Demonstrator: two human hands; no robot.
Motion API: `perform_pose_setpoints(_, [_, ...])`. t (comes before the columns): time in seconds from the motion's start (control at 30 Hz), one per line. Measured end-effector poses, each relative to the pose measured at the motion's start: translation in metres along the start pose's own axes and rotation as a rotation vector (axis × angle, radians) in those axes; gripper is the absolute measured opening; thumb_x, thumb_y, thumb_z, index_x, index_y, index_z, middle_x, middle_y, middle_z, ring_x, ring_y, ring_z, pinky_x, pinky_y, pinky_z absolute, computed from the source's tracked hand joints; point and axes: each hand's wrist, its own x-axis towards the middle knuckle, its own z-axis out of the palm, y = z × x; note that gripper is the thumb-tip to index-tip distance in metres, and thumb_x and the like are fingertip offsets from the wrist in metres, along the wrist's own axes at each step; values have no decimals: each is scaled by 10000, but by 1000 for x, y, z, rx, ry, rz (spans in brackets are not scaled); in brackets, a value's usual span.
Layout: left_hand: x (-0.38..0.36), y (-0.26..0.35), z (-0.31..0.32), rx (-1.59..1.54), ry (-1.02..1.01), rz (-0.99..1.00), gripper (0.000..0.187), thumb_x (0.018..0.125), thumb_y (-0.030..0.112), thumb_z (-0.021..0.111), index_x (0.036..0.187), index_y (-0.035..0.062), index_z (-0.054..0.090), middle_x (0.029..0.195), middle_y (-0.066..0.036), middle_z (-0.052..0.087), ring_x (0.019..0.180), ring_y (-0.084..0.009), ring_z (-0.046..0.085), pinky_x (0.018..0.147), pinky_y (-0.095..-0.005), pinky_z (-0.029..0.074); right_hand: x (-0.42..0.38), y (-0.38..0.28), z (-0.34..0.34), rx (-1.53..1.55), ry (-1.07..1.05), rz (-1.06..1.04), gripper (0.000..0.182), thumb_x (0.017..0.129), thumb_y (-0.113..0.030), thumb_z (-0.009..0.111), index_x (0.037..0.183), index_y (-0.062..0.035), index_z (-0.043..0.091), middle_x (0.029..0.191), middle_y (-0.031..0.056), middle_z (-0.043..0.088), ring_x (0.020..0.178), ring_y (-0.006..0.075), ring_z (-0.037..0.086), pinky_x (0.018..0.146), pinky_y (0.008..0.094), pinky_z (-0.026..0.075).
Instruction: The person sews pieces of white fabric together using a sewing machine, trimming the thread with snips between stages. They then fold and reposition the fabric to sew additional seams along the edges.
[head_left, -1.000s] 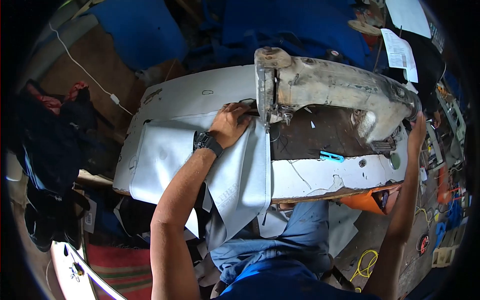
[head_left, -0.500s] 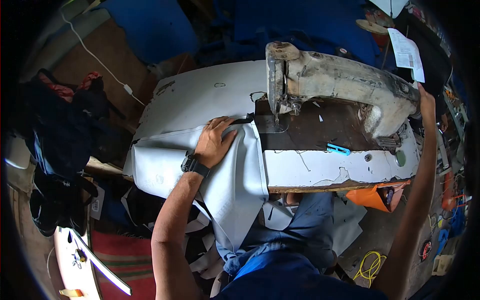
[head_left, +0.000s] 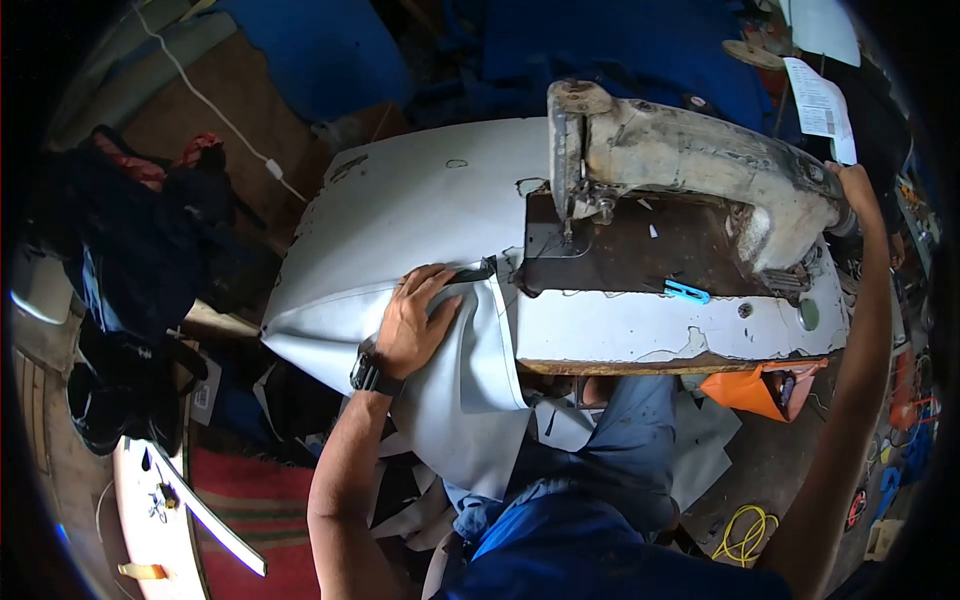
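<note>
My left hand (head_left: 410,325), with a dark watch on its wrist, lies on a light grey sheet (head_left: 485,350) that looks like coated cloth. Its fingers are stretched over the sheet's upper edge beside a black strip (head_left: 472,272), the thumb apart. The sheet hangs in folds over the table's front edge toward my lap. Its stitched right edge is left of the needle area of a worn sewing machine (head_left: 690,150), apart from the needle. At the machine's right end my right hand (head_left: 858,190) is closed on the handwheel (head_left: 846,222); its fingertips are partly hidden.
Light-blue thread snips (head_left: 687,291) lie on the chipped white table (head_left: 610,325), near a round green disc (head_left: 807,316). An orange pouch (head_left: 750,392) hangs below the front edge. Dark clothing (head_left: 130,250) is at left. A yellow cord (head_left: 745,535) lies on the floor.
My left hand and the sheet have shifted left and slightly toward me, away from the needle. My right hand stays at the handwheel. The whole view has shifted a little.
</note>
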Motion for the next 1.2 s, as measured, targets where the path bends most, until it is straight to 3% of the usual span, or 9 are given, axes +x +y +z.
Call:
perform_pose_setpoints(0.33, [-42,-6,-10,1,129,-78,397,976,198,793,1340,49,743,1424,-178,681,1370,-371,600,1161,-489,495,-56,17,36,680,427,-16,461,1108,-351,628,1317,43,749,1123,78,796,1026,134,686,953,308,519])
perform_pose_setpoints(0.4, [-46,-5,-12,-19,107,-72,389,969,190,797,1328,49,752,1422,-180,682,1363,-378,603,1153,-490,502,-48,12,21,464,311,-23,455,1106,-351,628,1234,60,774,1064,141,796,998,139,690,911,329,530])
perform_pose_setpoints(0.47, [-48,-5,-16,-110,65,-91,425,961,181,804,1357,45,735,1421,-188,679,1338,-385,620,1128,-499,521,-29,17,-3,-114,226,-268,387,1082,-337,644,1093,28,774,974,279,719,889,395,706,845,414,539])
perform_pose_setpoints(0.53, [-47,-5,-23,-149,23,-150,514,972,283,800,1417,47,701,1446,-189,662,1353,-359,622,1154,-457,502,-68,-54,-12,-250,605,-528,282,1080,-286,663,1146,-13,685,1000,176,709,883,410,678,846,427,533])
perform_pose_setpoints(0.67, [-26,-15,-25,-393,39,-315,603,1002,435,719,1436,19,678,1274,-194,711,1205,-345,646,1023,-461,527,-226,-205,25,118,266,-471,127,1035,-160,676,1076,-40,676,1036,127,669,886,217,654,842,360,537])
perform_pose_setpoints(0.73, [-14,-7,-21,-281,25,-248,578,1022,460,689,1364,-5,725,1099,-180,731,1029,-308,668,906,-441,536,-298,-259,67,133,-296,-301,151,982,-73,668,1124,-44,708,1138,157,715,1058,284,704,934,400,549])
perform_pose_setpoints(0.8, [-12,-17,-15,-370,-3,-287,474,1034,419,710,1234,-8,763,1005,-125,710,919,-242,639,824,-401,516,-325,-259,120,-169,-155,-753,211,970,-47,665,1175,-14,707,1232,179,711,1186,361,679,1015,462,553])
perform_pose_setpoints(1.0, [-28,-28,-4,-749,150,-281,274,1045,296,771,970,37,722,895,1,652,799,-95,531,711,-292,451,-311,-249,177,-423,-239,-692,223,987,-45,652,1201,-5,700,1241,192,697,1175,407,673,1014,500,561])
perform_pose_setpoints(1.2, [-28,-27,-4,-803,175,-263,295,1045,316,776,962,39,712,879,15,631,807,-88,533,722,-278,451,-350,-320,180,264,-356,-639,136,1019,-45,634,1145,-8,673,1111,194,718,1060,403,713,900,494,575])
